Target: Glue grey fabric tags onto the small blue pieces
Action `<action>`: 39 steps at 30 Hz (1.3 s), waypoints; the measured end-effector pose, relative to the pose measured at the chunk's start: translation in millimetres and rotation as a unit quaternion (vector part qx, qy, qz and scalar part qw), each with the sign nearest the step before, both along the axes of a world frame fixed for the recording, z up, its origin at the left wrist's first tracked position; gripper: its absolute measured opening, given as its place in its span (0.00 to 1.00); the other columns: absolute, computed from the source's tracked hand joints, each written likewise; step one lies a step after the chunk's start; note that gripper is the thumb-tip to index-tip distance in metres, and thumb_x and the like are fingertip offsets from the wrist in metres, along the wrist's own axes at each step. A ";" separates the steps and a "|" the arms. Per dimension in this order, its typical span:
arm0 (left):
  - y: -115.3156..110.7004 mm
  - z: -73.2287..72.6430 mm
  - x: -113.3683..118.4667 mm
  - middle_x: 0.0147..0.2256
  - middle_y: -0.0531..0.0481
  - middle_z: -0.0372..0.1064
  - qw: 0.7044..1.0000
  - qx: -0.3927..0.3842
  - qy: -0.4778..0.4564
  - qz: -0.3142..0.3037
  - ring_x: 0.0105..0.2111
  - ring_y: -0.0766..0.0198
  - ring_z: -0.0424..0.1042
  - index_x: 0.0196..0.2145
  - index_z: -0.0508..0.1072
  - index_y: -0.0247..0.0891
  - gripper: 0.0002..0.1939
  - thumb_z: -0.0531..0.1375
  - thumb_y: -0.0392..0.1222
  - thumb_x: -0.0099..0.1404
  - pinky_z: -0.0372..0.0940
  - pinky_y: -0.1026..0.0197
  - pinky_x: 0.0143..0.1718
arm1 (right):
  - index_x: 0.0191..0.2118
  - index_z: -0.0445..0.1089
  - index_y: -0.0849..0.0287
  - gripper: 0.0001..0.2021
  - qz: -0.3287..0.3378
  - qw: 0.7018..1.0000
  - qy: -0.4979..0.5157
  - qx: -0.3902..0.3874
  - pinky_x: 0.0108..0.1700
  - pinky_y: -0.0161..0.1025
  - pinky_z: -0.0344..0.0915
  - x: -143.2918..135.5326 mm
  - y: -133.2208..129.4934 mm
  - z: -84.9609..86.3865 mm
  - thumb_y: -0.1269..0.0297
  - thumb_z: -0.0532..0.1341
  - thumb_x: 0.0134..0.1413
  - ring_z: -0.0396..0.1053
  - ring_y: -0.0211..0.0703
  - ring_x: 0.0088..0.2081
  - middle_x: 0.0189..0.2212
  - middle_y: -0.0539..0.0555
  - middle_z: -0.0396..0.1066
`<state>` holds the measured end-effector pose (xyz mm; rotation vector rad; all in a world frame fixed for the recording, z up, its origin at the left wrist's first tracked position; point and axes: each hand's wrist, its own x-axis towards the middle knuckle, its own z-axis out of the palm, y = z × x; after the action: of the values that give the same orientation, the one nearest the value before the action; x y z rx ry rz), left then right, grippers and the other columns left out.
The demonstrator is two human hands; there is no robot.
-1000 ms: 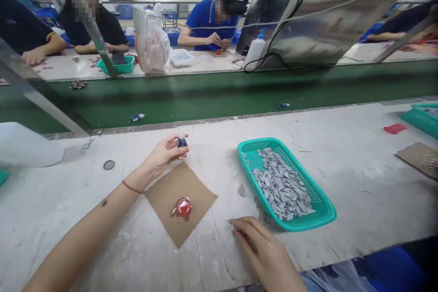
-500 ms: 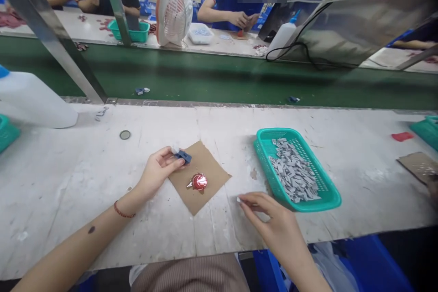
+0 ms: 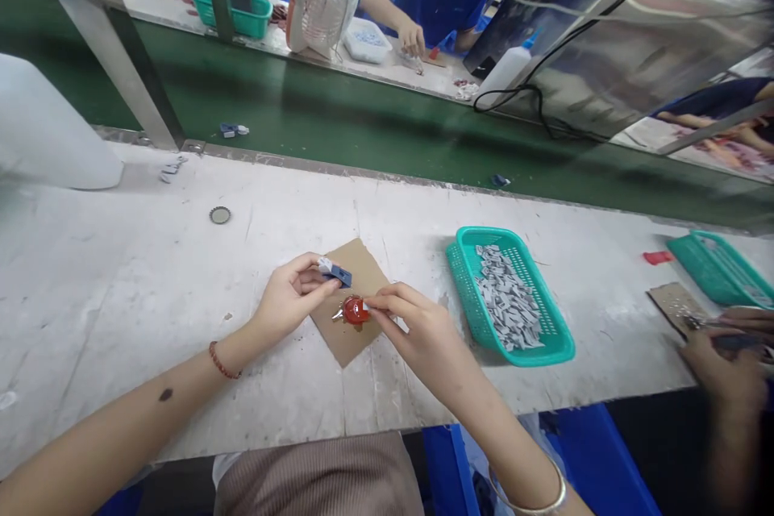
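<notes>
My left hand (image 3: 301, 290) is closed on a small dark blue block-like piece (image 3: 339, 276) with a light grey part on it, held over the far left side of a brown cardboard square (image 3: 344, 351). On that cardboard lies a round, glossy red piece (image 3: 352, 309), wet-looking, with a shiny spill around its edge. My right hand (image 3: 411, 322) pinches a small whitish piece (image 3: 365, 305) between thumb and forefinger, at the right edge of the red piece. Whether the two touch I cannot tell.
Right of my hands is a green basket (image 3: 565, 351) of small grey pieces. A bottle cap (image 3: 220, 215) lies left, near a large white bottle (image 3: 54, 129). Beyond the table edge runs a green belt (image 3: 363, 129). A co-worker's hands (image 3: 726, 355) work at far right.
My right hand has moved left with the whitish piece, from the bare table to the red piece. My left hand still holds the blue piece. The view has tilted.
</notes>
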<state>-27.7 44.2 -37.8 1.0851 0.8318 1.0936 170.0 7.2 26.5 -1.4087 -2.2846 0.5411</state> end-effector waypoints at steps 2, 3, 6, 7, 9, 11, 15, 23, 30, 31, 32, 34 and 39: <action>-0.3 -0.5 0.3 0.39 0.46 0.77 1.000 -0.001 0.002 -0.005 0.42 0.60 0.76 0.37 0.74 0.37 0.06 0.64 0.40 0.62 0.71 0.58 0.46 | 0.38 0.74 0.61 0.08 -0.002 1.000 -0.009 -0.002 0.37 0.38 0.70 -0.2 -0.5 -2.0 0.77 0.59 0.60 0.74 0.43 0.36 0.36 0.56 0.73; -0.5 -0.5 0.6 0.39 0.46 0.77 1.000 -0.003 0.003 -0.007 0.42 0.60 0.76 0.37 0.74 0.37 0.06 0.64 0.40 0.62 0.71 0.58 0.46 | 0.39 0.74 0.62 0.08 -0.003 1.000 -0.009 -0.003 0.37 0.38 0.70 -0.1 -0.8 -3.0 0.77 0.59 0.61 0.74 0.44 0.36 0.36 0.56 0.73; -1.6 0.4 1.6 0.39 0.46 0.76 1.000 -0.010 0.005 -0.006 0.42 0.60 0.76 0.37 0.73 0.36 0.06 0.65 0.39 0.61 0.72 0.59 0.45 | 0.39 0.75 0.61 0.08 -0.013 1.000 0.008 -0.011 0.38 0.39 0.70 0.8 -0.7 -4.1 0.76 0.59 0.61 0.74 0.44 0.37 0.36 0.57 0.73; -2.0 0.8 1.9 0.39 0.46 0.76 1.000 -0.011 0.006 -0.005 0.42 0.60 0.76 0.37 0.73 0.36 0.07 0.65 0.39 0.61 0.72 0.59 0.44 | 0.39 0.76 0.61 0.08 -0.022 0.999 0.022 -0.020 0.39 0.39 0.71 1.3 -0.1 -3.4 0.76 0.59 0.61 0.74 0.45 0.37 0.36 0.57 0.74; -2.8 1.5 2.4 0.39 0.46 0.76 1.000 -0.009 0.008 -0.008 0.42 0.60 0.76 0.38 0.73 0.36 0.07 0.64 0.38 0.61 0.72 0.59 0.44 | 0.38 0.77 0.59 0.07 -0.051 0.995 0.067 -0.053 0.39 0.39 0.71 2.5 1.6 -0.4 0.73 0.60 0.60 0.75 0.45 0.38 0.36 0.57 0.75; -3.5 1.8 2.8 0.39 0.46 0.76 1.000 -0.006 0.007 -0.012 0.42 0.59 0.77 0.38 0.73 0.36 0.07 0.64 0.39 0.62 0.73 0.59 0.44 | 0.38 0.78 0.58 0.05 -0.099 0.979 0.138 -0.112 0.40 0.40 0.72 3.6 4.0 3.8 0.68 0.63 0.58 0.76 0.46 0.39 0.37 0.56 0.77; -4.7 2.7 3.3 0.39 0.45 0.77 1.000 -0.011 -0.009 -0.015 0.43 0.58 0.77 0.38 0.73 0.36 0.08 0.64 0.39 0.62 0.73 0.58 0.45 | 0.36 0.79 0.57 0.09 -0.189 0.907 0.288 -0.241 0.41 0.43 0.74 3.8 9.7 10.6 0.58 0.69 0.50 0.78 0.49 0.38 0.35 0.56 0.80; -7.1 6.2 4.0 0.36 0.46 0.77 0.999 -0.024 -0.017 -0.015 0.39 0.57 0.78 0.36 0.73 0.36 0.09 0.66 0.41 0.59 0.75 0.58 0.40 | 0.35 0.79 0.58 0.11 -0.194 0.882 0.346 -0.253 0.46 0.47 0.75 -9.7 19.9 11.9 0.59 0.71 0.46 0.78 0.49 0.39 0.35 0.55 0.80; -8.0 6.1 3.9 0.35 0.46 0.77 1.000 -0.020 -0.016 -0.016 0.37 0.57 0.78 0.35 0.74 0.37 0.08 0.66 0.41 0.59 0.74 0.58 0.40 | 0.35 0.79 0.57 0.08 -0.149 0.894 0.343 -0.248 0.45 0.45 0.75 -20.2 24.3 14.6 0.61 0.69 0.48 0.78 0.47 0.38 0.35 0.55 0.80; -7.9 6.0 3.8 0.35 0.46 0.77 1.000 -0.021 -0.016 -0.016 0.37 0.58 0.78 0.35 0.74 0.37 0.08 0.66 0.41 0.59 0.74 0.58 0.40 | 0.35 0.79 0.57 0.08 -0.145 0.897 0.337 -0.247 0.44 0.45 0.76 -20.9 24.5 15.3 0.61 0.69 0.49 0.78 0.47 0.38 0.36 0.56 0.80; -7.8 5.8 3.8 0.35 0.46 0.77 1.000 -0.021 -0.017 -0.015 0.37 0.58 0.78 0.35 0.74 0.37 0.08 0.66 0.41 0.59 0.75 0.58 0.39 | 0.35 0.79 0.57 0.07 -0.140 0.900 0.332 -0.245 0.44 0.44 0.76 -21.4 24.6 15.9 0.62 0.69 0.50 0.77 0.47 0.39 0.36 0.56 0.79; -7.6 4.9 4.0 0.35 0.47 0.77 0.999 -0.022 -0.017 -0.015 0.37 0.59 0.78 0.35 0.74 0.37 0.08 0.66 0.40 0.59 0.74 0.59 0.39 | 0.35 0.79 0.57 0.06 -0.131 0.909 0.320 -0.233 0.43 0.43 0.75 -22.2 24.6 16.7 0.63 0.68 0.50 0.77 0.46 0.38 0.36 0.55 0.79; -7.8 3.1 4.5 0.35 0.47 0.78 1.000 -0.018 -0.009 -0.016 0.37 0.58 0.79 0.35 0.74 0.37 0.08 0.66 0.41 0.58 0.75 0.58 0.39 | 0.35 0.79 0.58 0.05 -0.115 0.940 0.266 -0.178 0.42 0.44 0.74 -22.8 24.4 15.5 0.65 0.66 0.52 0.76 0.45 0.38 0.35 0.55 0.77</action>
<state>-23.3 36.4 -34.7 1.0527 0.8147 1.0565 147.2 31.6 42.0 -1.4391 -1.6223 1.1413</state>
